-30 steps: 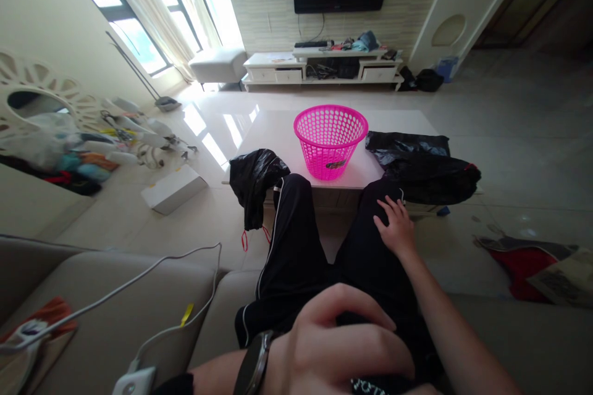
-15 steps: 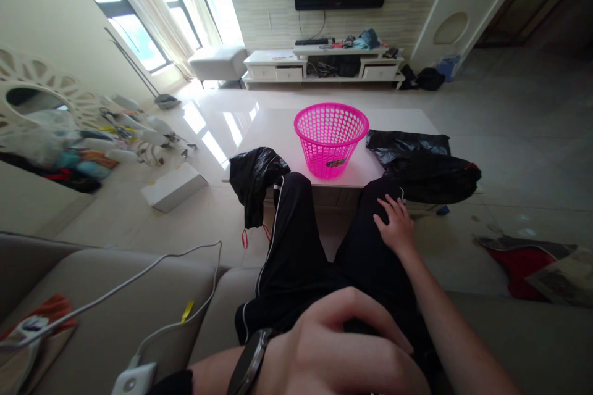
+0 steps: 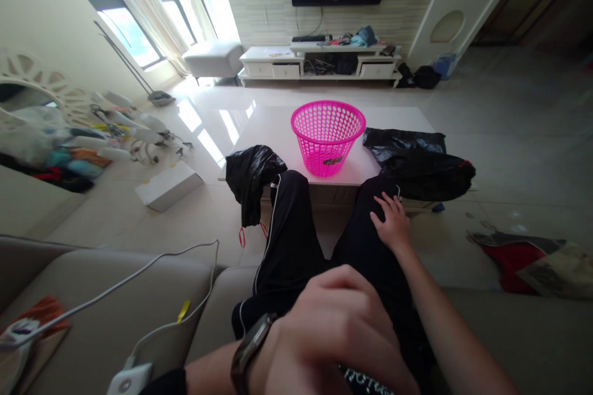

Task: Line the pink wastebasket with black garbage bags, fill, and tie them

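My left hand, with a dark watch on the wrist, is raised close to the camera. Its fingers look bent but are smeared, and the fingertips are hidden, so I cannot tell what they hold. My right hand lies palm down on my right knee with its fingers spread and nothing in them. Ahead of my knees, a pink perforated plastic basket stands upright on a white low table. A black plastic bag with red ties hangs over the table's left corner. Another black bag lies right of the basket.
On the sofa to my left are a white cable and a white plug block. A white box sits on the floor. Red and beige cloth is at the right. A TV cabinet stands against the far wall.
My left hand has risen slightly and turned, its fingers now more bent. My right hand stays on the knee. The whole view has shifted a little; the basket and bags have not moved.
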The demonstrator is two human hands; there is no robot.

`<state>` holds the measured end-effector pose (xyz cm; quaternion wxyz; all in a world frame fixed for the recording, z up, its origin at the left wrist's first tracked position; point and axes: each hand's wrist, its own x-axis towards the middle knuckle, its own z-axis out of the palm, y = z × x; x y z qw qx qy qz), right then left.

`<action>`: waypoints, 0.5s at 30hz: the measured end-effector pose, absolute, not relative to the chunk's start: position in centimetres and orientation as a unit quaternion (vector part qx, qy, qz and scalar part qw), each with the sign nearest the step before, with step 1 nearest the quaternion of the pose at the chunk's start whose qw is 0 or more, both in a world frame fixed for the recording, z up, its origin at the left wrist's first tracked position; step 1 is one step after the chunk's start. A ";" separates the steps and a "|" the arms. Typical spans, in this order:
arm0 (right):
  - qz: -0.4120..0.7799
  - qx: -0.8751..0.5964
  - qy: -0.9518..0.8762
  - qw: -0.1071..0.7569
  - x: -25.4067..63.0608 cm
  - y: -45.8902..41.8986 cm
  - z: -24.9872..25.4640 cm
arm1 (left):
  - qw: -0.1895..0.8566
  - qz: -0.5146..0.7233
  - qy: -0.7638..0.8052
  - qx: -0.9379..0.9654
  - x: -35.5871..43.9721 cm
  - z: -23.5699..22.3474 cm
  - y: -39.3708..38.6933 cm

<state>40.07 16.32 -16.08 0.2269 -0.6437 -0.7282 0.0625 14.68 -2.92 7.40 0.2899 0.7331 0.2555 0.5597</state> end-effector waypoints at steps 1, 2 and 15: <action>0.062 -0.644 -0.728 0.227 40.1 16.3 -16.0 | 0.315 0.614 0.244 0.682 15.2 6.7 -2.0; 0.062 -0.644 -0.728 0.226 40.1 16.3 -16.0 | 0.355 0.656 0.248 0.618 15.7 6.0 -1.1; 0.065 -0.649 -0.724 0.224 40.0 16.4 -16.2 | 0.713 0.598 0.294 0.218 15.4 4.7 1.4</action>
